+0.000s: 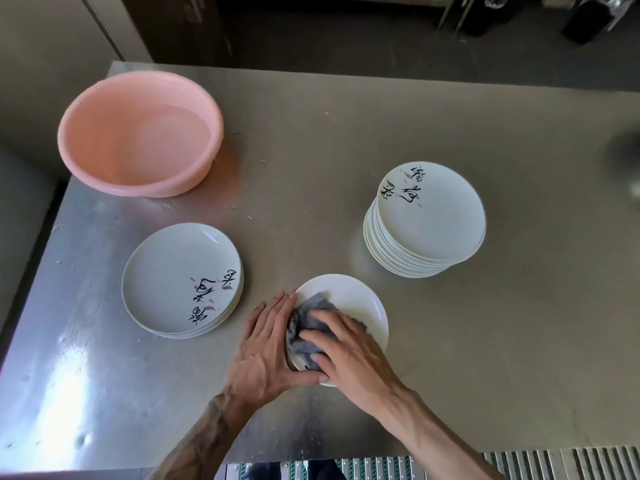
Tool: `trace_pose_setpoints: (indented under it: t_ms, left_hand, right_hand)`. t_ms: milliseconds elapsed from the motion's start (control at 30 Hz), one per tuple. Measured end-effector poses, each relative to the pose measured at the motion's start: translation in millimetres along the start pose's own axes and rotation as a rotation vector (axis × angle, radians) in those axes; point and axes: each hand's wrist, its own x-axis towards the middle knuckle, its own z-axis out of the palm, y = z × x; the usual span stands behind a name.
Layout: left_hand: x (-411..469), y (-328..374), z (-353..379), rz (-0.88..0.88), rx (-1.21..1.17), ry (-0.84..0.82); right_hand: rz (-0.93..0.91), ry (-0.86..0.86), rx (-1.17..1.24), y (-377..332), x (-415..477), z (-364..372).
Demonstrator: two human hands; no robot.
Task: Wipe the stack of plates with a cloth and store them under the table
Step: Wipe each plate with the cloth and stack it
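A single white plate [356,299] lies on the steel table near the front edge. A grey cloth [304,327] is bunched on its left half. My right hand [349,355] lies flat on the cloth and presses it against the plate. My left hand [266,344] braces the plate's left rim, fingers straight along the edge and thumb under the near rim. A tall stack of white plates [426,223] with black calligraphy stands to the right. A short stack of the same plates [180,282] sits to the left.
A pink plastic basin [138,133] holding some water stands at the table's back left corner. The steel table [485,341] drops off at the left and front edges. A ribbed floor mat [554,462] shows below the front edge.
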Motion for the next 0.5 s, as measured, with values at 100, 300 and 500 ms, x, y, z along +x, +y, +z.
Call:
trace_pose_setpoints:
  t_ms: [100, 300, 500]
  left_hand:
    - [0.2, 0.1, -1.3, -0.024, -0.001, -0.022]
    - [-0.2, 0.4, -2.0, -0.037, -0.005, -0.036]
    - [-0.6, -0.3, -2.1, -0.027, 0.010, -0.048]
  right_hand:
    - [0.091, 0.077, -0.008, 16.0, 9.6, -14.9]
    - [0.305, 0.086, -0.061, 17.9, -20.4, -25.7]
    - [0.267, 0.025, 0.033, -0.7, -43.1, -9.0]
